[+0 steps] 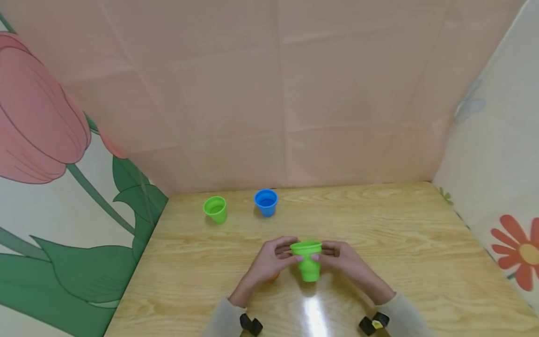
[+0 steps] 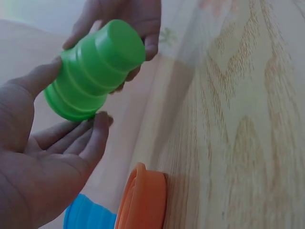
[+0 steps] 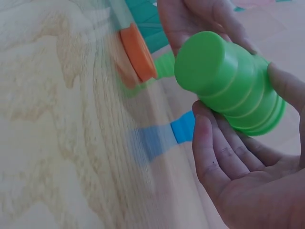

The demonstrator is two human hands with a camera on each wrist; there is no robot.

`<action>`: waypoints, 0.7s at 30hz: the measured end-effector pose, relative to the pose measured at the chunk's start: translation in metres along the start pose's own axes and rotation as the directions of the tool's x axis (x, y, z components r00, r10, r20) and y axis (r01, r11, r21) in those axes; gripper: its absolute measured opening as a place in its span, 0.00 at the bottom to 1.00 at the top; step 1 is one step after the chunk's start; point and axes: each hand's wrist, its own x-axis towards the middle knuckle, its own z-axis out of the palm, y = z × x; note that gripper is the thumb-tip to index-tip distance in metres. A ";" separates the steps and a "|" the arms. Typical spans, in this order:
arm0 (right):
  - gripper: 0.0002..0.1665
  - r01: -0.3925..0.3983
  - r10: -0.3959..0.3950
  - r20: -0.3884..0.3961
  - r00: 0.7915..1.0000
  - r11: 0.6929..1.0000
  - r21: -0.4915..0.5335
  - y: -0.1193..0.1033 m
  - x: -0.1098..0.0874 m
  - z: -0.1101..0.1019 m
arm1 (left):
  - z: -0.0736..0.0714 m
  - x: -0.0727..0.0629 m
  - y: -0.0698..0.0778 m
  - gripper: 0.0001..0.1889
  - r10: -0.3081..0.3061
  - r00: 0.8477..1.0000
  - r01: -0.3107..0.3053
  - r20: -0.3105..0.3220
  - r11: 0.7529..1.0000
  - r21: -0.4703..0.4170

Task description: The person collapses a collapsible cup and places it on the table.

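Note:
A green collapsible cup [image 1: 309, 267], pulled out to its tiered height, is held upright just above the table between both hands. The left hand [image 1: 269, 262] pinches its left side near the rim, thumb in front and fingers behind. On the opposite side, the right hand [image 1: 347, 262] holds it the same way. Both wrist views show the cup's closed base [image 3: 200, 62]. Low on the table by the left hand is a flattened orange cup [image 2: 150, 200], mostly covered by that hand in the head view.
Toward the back of the wooden table [image 1: 177, 262] stand a second green cup [image 1: 216, 211] at left and a blue cup [image 1: 266, 202] to its right, both upright with rims up. A pink backdrop [image 1: 236, 117] rises behind the table, with flower-printed panels on both sides.

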 end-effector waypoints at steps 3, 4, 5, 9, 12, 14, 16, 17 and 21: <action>0.39 -0.009 0.007 0.044 0.999 0.999 0.035 0.000 0.001 0.001 | 0.000 -0.001 0.001 0.29 -0.019 1.000 0.019 0.003 1.000 -0.021; 0.40 -0.009 0.006 0.050 0.999 0.999 0.046 0.000 0.001 0.001 | 0.000 -0.001 0.001 0.28 -0.021 1.000 0.021 0.003 0.999 -0.032; 0.40 -0.004 0.002 0.051 0.999 0.998 0.056 0.000 0.000 0.002 | 0.000 -0.001 0.002 0.27 -0.019 1.000 0.019 0.001 0.999 -0.041; 0.40 0.022 -0.022 0.011 1.000 0.998 0.055 -0.001 -0.001 0.000 | -0.001 -0.002 0.003 0.28 -0.018 1.000 0.018 -0.001 0.997 -0.074; 0.38 0.069 -0.068 -0.026 0.997 0.997 0.039 -0.001 -0.002 -0.002 | -0.002 -0.003 0.003 0.28 -0.031 0.999 0.029 -0.017 0.996 -0.081; 0.36 0.114 -0.113 -0.030 0.993 0.993 0.037 -0.002 -0.001 -0.004 | -0.002 -0.003 0.003 0.26 -0.045 0.998 0.042 -0.035 0.996 -0.084; 0.35 0.149 -0.147 -0.033 0.989 0.988 0.040 -0.003 -0.001 -0.006 | -0.002 -0.003 0.002 0.25 -0.059 0.997 0.054 -0.047 0.994 -0.096; 0.34 0.164 -0.162 -0.030 0.986 0.986 0.042 -0.003 0.000 -0.006 | -0.002 -0.003 0.002 0.24 -0.065 0.997 0.059 -0.047 0.992 -0.107; 0.31 0.193 -0.191 -0.028 0.981 0.980 0.048 -0.007 0.000 -0.007 | -0.002 -0.002 0.003 0.22 -0.091 0.996 0.085 -0.028 0.985 -0.150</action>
